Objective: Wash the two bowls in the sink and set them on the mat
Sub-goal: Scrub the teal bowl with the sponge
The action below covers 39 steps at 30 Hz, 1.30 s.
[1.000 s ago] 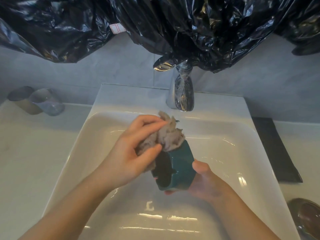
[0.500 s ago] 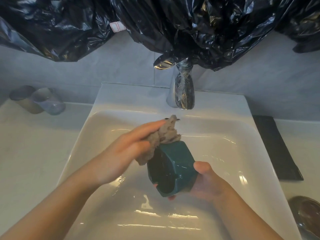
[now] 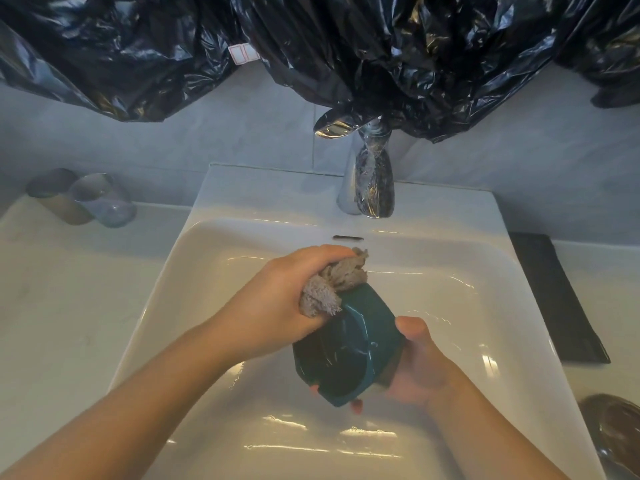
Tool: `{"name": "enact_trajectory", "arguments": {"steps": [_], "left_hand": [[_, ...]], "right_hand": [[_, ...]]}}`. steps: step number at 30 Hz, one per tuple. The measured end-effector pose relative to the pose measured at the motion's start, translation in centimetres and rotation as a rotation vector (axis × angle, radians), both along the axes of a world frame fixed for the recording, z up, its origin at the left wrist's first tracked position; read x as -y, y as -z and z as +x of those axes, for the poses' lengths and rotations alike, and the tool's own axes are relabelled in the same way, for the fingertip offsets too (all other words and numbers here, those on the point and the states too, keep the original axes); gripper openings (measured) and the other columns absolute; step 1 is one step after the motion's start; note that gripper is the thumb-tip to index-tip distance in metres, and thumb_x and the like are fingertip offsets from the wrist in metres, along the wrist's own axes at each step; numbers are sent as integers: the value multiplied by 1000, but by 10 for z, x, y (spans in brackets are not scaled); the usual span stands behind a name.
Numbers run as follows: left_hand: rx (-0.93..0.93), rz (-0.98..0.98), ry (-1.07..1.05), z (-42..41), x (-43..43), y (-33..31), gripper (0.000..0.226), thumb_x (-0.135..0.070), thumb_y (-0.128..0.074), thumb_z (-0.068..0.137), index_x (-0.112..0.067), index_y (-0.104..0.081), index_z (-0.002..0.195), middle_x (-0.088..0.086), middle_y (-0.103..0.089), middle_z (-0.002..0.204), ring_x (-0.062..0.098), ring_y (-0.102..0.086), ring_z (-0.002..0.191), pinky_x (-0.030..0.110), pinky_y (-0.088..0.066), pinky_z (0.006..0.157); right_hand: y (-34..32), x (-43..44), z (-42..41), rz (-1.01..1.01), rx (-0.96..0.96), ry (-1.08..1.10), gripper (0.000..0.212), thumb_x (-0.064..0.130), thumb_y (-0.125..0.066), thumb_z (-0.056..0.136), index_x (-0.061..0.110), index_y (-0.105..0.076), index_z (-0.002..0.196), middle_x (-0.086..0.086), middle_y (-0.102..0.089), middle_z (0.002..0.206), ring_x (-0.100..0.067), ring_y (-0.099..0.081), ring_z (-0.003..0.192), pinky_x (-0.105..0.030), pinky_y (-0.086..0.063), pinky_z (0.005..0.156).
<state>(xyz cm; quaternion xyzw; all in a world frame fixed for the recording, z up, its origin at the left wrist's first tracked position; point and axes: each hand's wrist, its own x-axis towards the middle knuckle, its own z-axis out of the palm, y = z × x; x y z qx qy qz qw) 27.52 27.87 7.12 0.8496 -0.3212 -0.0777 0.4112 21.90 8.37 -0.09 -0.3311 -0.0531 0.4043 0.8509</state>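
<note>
Over the middle of the white sink (image 3: 214,258) my right hand (image 3: 420,362) grips a teal bowl (image 3: 360,344) from its right side, tilted so its underside faces me. My left hand (image 3: 273,306) is closed on a grey cloth (image 3: 332,285) and presses it against the bowl's upper left edge. A dark brown bowl (image 3: 614,431) sits at the lower right edge of the view, on the counter. A black mat (image 3: 554,299) lies on the counter to the right of the sink.
A chrome faucet (image 3: 370,181) stands behind the basin, with no water visibly running. Black plastic sheeting (image 3: 346,46) hangs over the wall above it. Two cups (image 3: 86,199) stand at the back left of the white counter.
The bowl has turned from side-on to showing its underside and has dropped slightly lower. My left hand with the cloth has shifted from the bowl's top rim to its upper left edge.
</note>
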Motion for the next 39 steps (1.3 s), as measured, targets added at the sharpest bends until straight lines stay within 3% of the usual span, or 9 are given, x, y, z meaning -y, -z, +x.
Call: {"name": "enact_trajectory", "arguments": {"steps": [4, 6, 8, 11, 17, 23, 29, 36, 39], "left_hand": [[45, 20, -181, -2, 6, 6, 59, -3, -71, 75, -30, -54, 126, -13, -62, 111, 3, -55, 101, 1, -39, 81], [75, 109, -259, 1, 5, 7, 57, -9, -69, 78, -31, -52, 128, -6, -64, 113, 12, -58, 100, 13, -45, 81], [119, 193, -284, 3, 5, 6, 54, -18, -68, 81, -31, -49, 130, -1, -63, 114, 22, -61, 99, 30, -51, 82], [252, 288, -236, 4, 12, 4, 52, -24, -66, 82, -34, -47, 130, 1, -61, 106, 28, -63, 88, 39, -55, 71], [158, 230, -207, 6, 25, 9, 48, -27, -61, 76, -32, -54, 123, 0, -65, 97, 25, -62, 86, 38, -54, 71], [-254, 122, -322, 2, 29, 16, 45, -23, -67, 76, -35, -54, 117, -10, -64, 90, 10, -62, 84, 31, -58, 74], [-449, -220, -612, -17, 39, 31, 44, -11, -60, 80, -40, -52, 112, -10, -64, 84, 4, -63, 74, 19, -55, 58], [-692, -441, -802, -34, 61, 43, 44, -11, -56, 83, -36, -48, 118, -5, -62, 92, 13, -62, 82, 40, -61, 64], [-584, -353, -779, -30, 54, 45, 44, -8, -55, 85, -40, -47, 114, -9, -61, 91, 9, -62, 82, 42, -61, 68]], "right_hand": [[-12, 0, 2, -166, -16, 54, 78, 65, -66, 77, 18, -53, 138, -19, -58, 133, -46, -57, 117, -58, -54, 88], [-18, 1, 4, -383, 51, 214, 81, 75, -65, 69, 27, -59, 133, -13, -61, 135, -39, -58, 121, -63, -51, 93], [-21, -1, 6, -644, 185, 357, 75, 75, -69, 60, 49, -52, 129, 3, -64, 130, -25, -62, 120, -50, -55, 94], [-26, -11, 6, -904, 430, 393, 56, 49, -63, 78, 69, -35, 123, 18, -66, 104, -4, -65, 105, -22, -56, 83], [-23, -17, 2, -1046, 585, 614, 34, 28, -49, 84, 51, -54, 108, 30, -64, 103, 4, -62, 100, -9, -51, 76], [-21, -13, -5, -1088, 613, 696, 45, 46, -45, 71, 39, -60, 113, 19, -68, 105, -2, -63, 101, -11, -52, 77], [-26, -18, -3, -1154, 558, 885, 36, 23, -49, 81, 49, -53, 105, 43, -61, 99, 10, -59, 102, -5, -47, 77], [-12, -18, -4, -1171, 481, 1060, 49, 34, -48, 83, 23, -58, 129, 11, -64, 117, 1, -57, 109, -29, -55, 94], [-13, -19, -4, -1189, 508, 947, 42, 29, -47, 84, 35, -49, 125, 22, -59, 112, 9, -55, 107, -16, -54, 87]]}}
